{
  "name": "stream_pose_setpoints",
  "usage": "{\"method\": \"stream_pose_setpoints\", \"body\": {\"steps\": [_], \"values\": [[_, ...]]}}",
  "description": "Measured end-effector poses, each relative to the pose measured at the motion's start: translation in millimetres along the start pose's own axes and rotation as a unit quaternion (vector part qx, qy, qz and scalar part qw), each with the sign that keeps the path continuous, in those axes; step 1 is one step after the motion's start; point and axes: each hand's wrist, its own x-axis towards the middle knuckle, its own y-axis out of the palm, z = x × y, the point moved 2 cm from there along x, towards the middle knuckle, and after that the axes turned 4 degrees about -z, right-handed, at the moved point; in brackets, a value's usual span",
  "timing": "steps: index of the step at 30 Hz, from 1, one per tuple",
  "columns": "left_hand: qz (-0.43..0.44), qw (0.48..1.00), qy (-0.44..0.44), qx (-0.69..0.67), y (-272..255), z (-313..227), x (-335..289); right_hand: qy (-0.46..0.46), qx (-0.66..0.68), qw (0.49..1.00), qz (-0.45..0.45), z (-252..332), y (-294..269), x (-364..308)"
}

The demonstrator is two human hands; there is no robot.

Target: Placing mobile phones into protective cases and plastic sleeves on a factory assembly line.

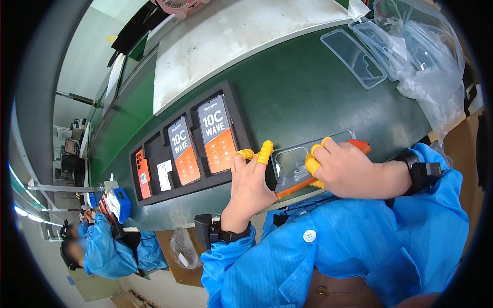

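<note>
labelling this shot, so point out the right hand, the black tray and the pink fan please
Right hand [341, 170]: head view, back of the hand
Black tray [237, 120]: head view, its right rim
Pink fan [178, 4]: head view, visible grille

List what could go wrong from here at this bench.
1. The orange-edged phone is close to the near edge of the green table; a slip by the left hand or right hand might drop it.
2. The clear case between the hands could get bent or smudged.
3. The plastic bag overhangs the table's right end and might slide off.
</note>
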Motion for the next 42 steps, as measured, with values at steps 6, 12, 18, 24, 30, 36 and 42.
{"method": "stream_pose_setpoints", "body": {"steps": [6, 12, 18, 24, 30, 36, 42], "values": [[-0.029, 1.0, 0.009, -0.006, 1.6, 4.6, -1.6, -0.014, -0.021, 0.998, 0.055, 10.7, 15.6, -19.1], [-0.088, 0.995, 0.012, -0.034, -0.4, -1.7, -5.6, 0.041, 0.078, 0.996, 0.014, -26.3, 30.2, 0.3], [-0.199, 0.974, 0.041, -0.102, -22.5, -12.4, -4.9, -0.027, 0.251, 0.968, -0.011, -60.5, 13.2, 18.8], [-0.21, 0.966, 0.01, -0.149, -19.3, -8.8, 6.1, -0.016, 0.295, 0.955, -0.027, -69.9, 20.2, 28.2], [-0.204, 0.934, -0.063, -0.286, -0.5, 5.8, 0.8, -0.06, 0.388, 0.92, 0.017, -94.3, 6.0, 34.7], [-0.17, 0.928, -0.058, -0.325, -0.5, -1.7, 6.2, -0.084, 0.43, 0.899, 0.015, -92.9, 7.5, 34.8], [-0.094, 0.894, -0.096, -0.428, -4.7, -3.0, 2.9, -0.076, 0.386, 0.919, -0.027, -82.7, 12.9, 33.6]]}}
